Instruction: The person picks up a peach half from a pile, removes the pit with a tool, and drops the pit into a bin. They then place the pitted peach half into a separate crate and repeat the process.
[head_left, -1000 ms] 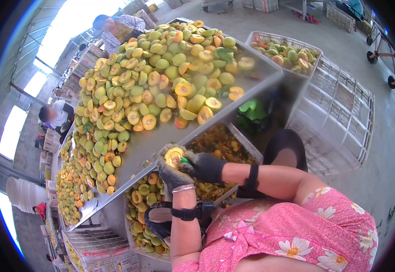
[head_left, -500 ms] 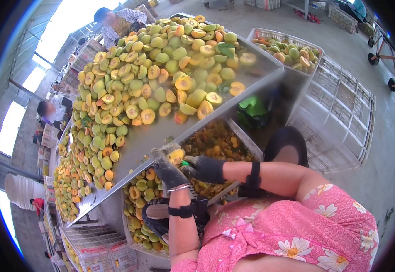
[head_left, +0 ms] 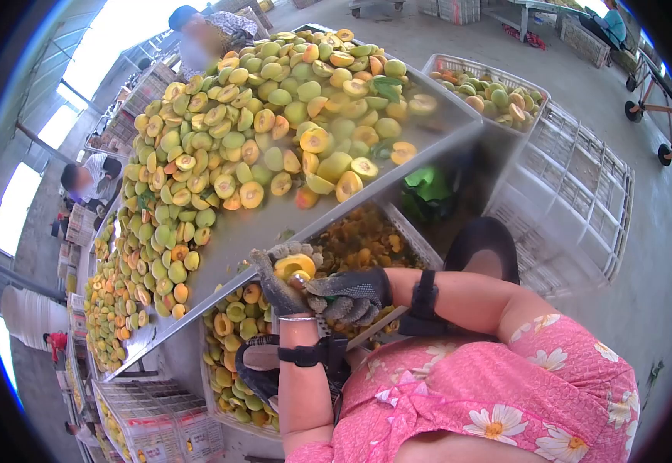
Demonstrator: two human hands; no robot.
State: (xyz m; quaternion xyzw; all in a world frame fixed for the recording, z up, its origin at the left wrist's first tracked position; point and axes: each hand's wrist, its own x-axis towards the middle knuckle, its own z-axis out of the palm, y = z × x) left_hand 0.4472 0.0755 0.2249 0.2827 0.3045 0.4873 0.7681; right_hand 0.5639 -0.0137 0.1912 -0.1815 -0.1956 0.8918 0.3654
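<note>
My left hand (head_left: 276,279), in a dark grey glove, is closed around a yellow peach half (head_left: 294,266) with its cut side up. My right hand (head_left: 351,295), also gloved, is closed on a small tool (head_left: 298,280) whose rounded metal tip meets the cut face; the fingers hide most of its handle. Both hands are at the near edge of a metal table (head_left: 259,224) heaped with halved peaches (head_left: 232,147). Below them is a crate of brownish-orange fruit bits (head_left: 363,239). A second crate of peach halves (head_left: 236,339) stands left of my forearm.
A crate of fruit (head_left: 490,89) tops white crates (head_left: 563,193) on the right. Stacked crates (head_left: 158,420) stand at lower left. Two people (head_left: 205,38) (head_left: 93,181) sit beyond the table. A wheeled cart (head_left: 656,108) is at far right.
The peach half has turned to show its cut face, and the metal tip is now visible against it. My right hand has rolled, showing its curled fingers. The view has shifted slightly.
</note>
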